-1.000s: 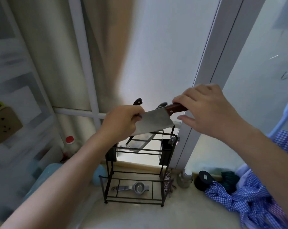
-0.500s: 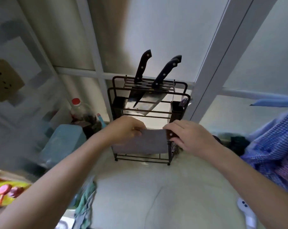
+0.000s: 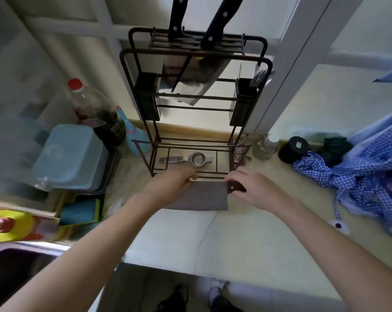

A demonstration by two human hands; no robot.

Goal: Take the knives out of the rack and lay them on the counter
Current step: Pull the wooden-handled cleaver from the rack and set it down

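A broad cleaver [image 3: 201,197] with a reddish wooden handle lies flat, low over the pale counter [image 3: 246,239], just in front of the black wire rack [image 3: 266,68]. My left hand [image 3: 172,185] grips the far end of its blade. My right hand [image 3: 251,190] is closed on the handle. Two black-handled knives [image 3: 177,19] [image 3: 222,19] stay slotted in the rack's top, their blades hanging down inside it. Whether the cleaver touches the counter I cannot tell.
A metal squeezer [image 3: 188,159] lies on the rack's bottom shelf. Left of the rack stand a red-capped bottle [image 3: 87,102] and a blue tub [image 3: 71,156]. A blue checked cloth [image 3: 359,176], a black lid [image 3: 294,149] and a glass jar [image 3: 266,147] sit right. A sink [image 3: 17,269] is lower left.
Both hands have carried the cleaver down from above the rack to counter level in front of it. The view has tilted down toward the counter.
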